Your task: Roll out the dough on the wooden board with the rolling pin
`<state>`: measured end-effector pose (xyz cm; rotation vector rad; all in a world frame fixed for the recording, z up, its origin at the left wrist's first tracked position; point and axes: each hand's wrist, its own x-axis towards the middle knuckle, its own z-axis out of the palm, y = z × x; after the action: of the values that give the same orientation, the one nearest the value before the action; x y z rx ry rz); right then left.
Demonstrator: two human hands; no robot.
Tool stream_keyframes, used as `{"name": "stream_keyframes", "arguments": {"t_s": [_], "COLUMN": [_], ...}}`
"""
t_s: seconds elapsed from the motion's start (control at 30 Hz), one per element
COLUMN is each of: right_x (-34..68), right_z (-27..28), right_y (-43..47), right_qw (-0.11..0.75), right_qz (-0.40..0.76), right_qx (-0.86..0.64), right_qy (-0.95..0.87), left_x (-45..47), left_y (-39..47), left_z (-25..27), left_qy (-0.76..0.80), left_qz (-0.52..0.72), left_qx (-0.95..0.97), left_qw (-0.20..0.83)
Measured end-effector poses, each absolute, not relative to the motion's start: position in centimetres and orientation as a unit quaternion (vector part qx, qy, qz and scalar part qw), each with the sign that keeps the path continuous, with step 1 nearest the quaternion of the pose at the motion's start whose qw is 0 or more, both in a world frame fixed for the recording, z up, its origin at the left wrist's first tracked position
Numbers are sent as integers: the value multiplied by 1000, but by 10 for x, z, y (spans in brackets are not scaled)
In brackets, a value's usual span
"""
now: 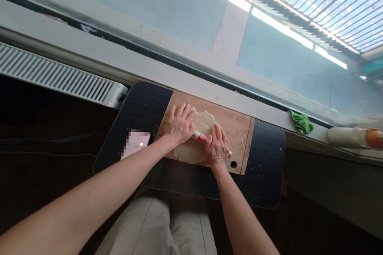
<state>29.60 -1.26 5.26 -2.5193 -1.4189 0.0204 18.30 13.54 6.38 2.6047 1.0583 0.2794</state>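
A flattened sheet of pale dough (190,152) with ragged edges lies on a wooden cutting board (236,129). Across it at a slant runs a thin rolling pin (200,137), its visible middle white and red. My left hand (180,122) lies over the pin's left part, palm down, fingers stretched out and spread toward the window. Over the right part rests my right hand (218,144), palm down, its fingers stretched forward as well. The pin's right tip shows just beyond this hand; its left end is hidden.
The board sits on a small black table (265,159) against the windowsill (206,81). On the table's left lies a phone (137,143), partly blurred out. A green cloth (301,122) and a pale bottle (347,137) are on the sill at right. A white radiator (60,71) stands left.
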Motion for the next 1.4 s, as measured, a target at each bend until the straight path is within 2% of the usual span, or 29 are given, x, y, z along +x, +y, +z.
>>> {"name": "stream_keyframes", "arguments": {"t_s": [0.17, 0.53, 0.73, 0.97, 1.2, 1.4], "right_x": [321, 255, 270, 258, 284, 273], "right_z": [55, 49, 58, 66, 58, 57], "right_y": [7, -47, -46, -66, -50, -52], "right_qw": [119, 166, 164, 181, 180, 155], "right_qz": [6, 9, 35, 57, 50, 43], "right_qx": [-863, -834, -836, -877, -917, -908], "right_qy": [-491, -526, -523, -442, -352, -387], "left_x": [220, 136, 182, 229, 306, 271], "left_y": [154, 116, 133, 113, 117, 114], "left_z": [58, 58, 61, 57, 62, 62], "left_qy": [406, 275, 302, 321, 274, 299], "left_qz": [93, 87, 92, 112, 84, 77], "left_qx": [896, 947, 938, 928, 942, 933], "left_qw": [154, 140, 141, 154, 175, 185]}}
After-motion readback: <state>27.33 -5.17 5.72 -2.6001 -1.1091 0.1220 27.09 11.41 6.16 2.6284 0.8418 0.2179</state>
